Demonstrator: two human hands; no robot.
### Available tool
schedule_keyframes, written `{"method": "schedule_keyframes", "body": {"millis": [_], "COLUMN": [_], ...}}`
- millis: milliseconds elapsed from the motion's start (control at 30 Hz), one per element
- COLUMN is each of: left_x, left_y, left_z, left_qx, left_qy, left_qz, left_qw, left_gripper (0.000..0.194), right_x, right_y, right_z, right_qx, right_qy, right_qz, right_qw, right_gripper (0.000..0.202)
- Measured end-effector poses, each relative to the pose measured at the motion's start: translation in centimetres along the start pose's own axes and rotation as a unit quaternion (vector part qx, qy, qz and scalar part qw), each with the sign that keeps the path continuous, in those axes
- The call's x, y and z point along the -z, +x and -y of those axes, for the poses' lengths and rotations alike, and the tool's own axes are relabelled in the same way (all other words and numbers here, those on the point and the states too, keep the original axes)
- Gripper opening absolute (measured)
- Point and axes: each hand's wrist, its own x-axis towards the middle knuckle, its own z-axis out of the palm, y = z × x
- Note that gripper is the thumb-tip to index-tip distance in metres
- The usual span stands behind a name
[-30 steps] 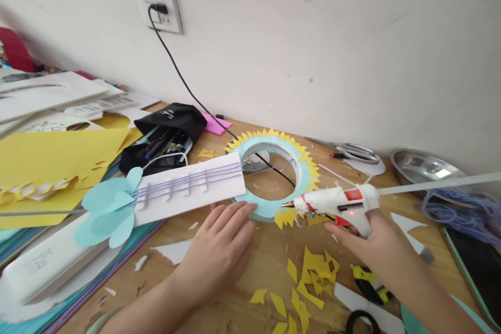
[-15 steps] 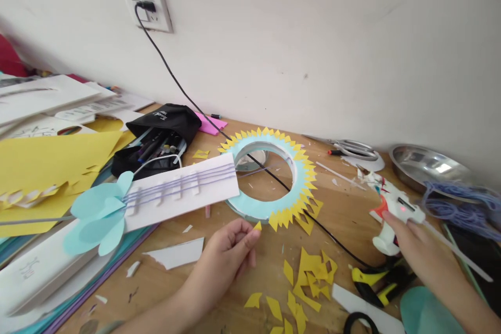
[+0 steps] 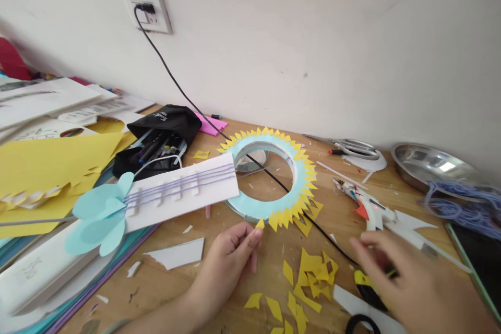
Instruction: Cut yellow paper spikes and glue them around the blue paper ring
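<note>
Wood tbl (image 3: 168, 283), bare btw items. L: paper stack (image 3: 58, 156). Back, L to R: blk pouch (image 3: 168, 120) w/ pens, pink paper (image 3: 209, 125), scissors (image 3: 362, 150) w/ wht disc (image 3: 370, 164) under handles, steel bowl (image 3: 426, 167). Mid: ring (image 3: 247, 205), blk cord (image 3: 332, 242) passing under; wht scrap (image 3: 180, 253) front-L of it. R: glue gun (image 3: 378, 214), purple yarn (image 3: 462, 211) nr bowl, phone (image 3: 479, 253). Front: loose ylw bits (image 3: 307, 284); ylw/blk tool (image 3: 368, 289), partly hidden; blk loop (image 3: 349, 325), cut off by btm edge.
</note>
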Motion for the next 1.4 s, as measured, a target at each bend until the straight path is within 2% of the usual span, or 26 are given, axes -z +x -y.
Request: {"method": "schedule_keyframes", "body": {"millis": [33, 100, 133, 200, 267, 400, 700, 933, 1033, 1233, 1400], "left_x": [0.0, 0.0, 0.0, 0.1, 0.2, 0.3, 0.0, -0.2, 0.1, 0.2, 0.0], "left_y": [-0.1, -0.3, -0.4, -0.6, -0.7, -0.8, -1.0, -1.3, -1.4, -1.3, -0.9], "left_z": [0.1, 0.1, 0.2, 0.3, 0.6, 1.3, 1.4, 1.5, 1.4, 0.9, 0.5], "left_qx": [-0.003, -0.012, -0.017, -0.028, -0.035, -0.044, -0.053, -0.045, -0.046, -0.056, -0.066], "left_qy": [0.002, 0.008, 0.012, 0.018, 0.024, 0.027, -0.017, -0.087, -0.081, -0.013, -0.003], "left_qz": [0.0, 0.001, 0.003, 0.005, 0.011, 0.033, 0.065, 0.102, 0.12, 0.094, 0.084], "left_qw": [1.0, 1.0, 1.0, 0.999, 0.999, 0.998, 0.996, 0.99, 0.988, 0.994, 0.994], "left_gripper": [0.052, 0.052, 0.053, 0.055, 0.057, 0.061, 0.061, 0.057, 0.056, 0.051, 0.042], "right_x": [0.1, -0.4, -0.8, -1.7, -2.6, -3.6, -4.5, -4.6, -4.5, -4.5, -4.6], "right_y": [0.2, 0.9, 1.3, 1.9, 2.4, 2.7, 2.1, 2.0, 1.8, 1.8, 1.9], "right_z": [1.9, 5.5, 7.0, 8.9, 9.8, 9.9, 9.7, 10.0, 10.0, 10.0, 9.9], "right_qx": [0.09, 0.184, 0.217, 0.227, 0.228, 0.225, 0.215, 0.207, 0.216, 0.222, 0.221], "right_qy": [0.031, 0.054, 0.061, 0.07, 0.076, 0.077, 0.09, 0.104, 0.094, 0.077, 0.072], "right_qz": [0.006, -0.028, -0.022, -0.041, -0.054, -0.085, -0.072, -0.06, -0.06, -0.064, -0.073], "right_qw": [0.995, 0.981, 0.974, 0.971, 0.969, 0.967, 0.97, 0.971, 0.97, 0.97, 0.97], "right_gripper": [0.037, 0.038, 0.038, 0.038, 0.036, 0.034, 0.026, 0.032, 0.031, 0.031, 0.029]}}
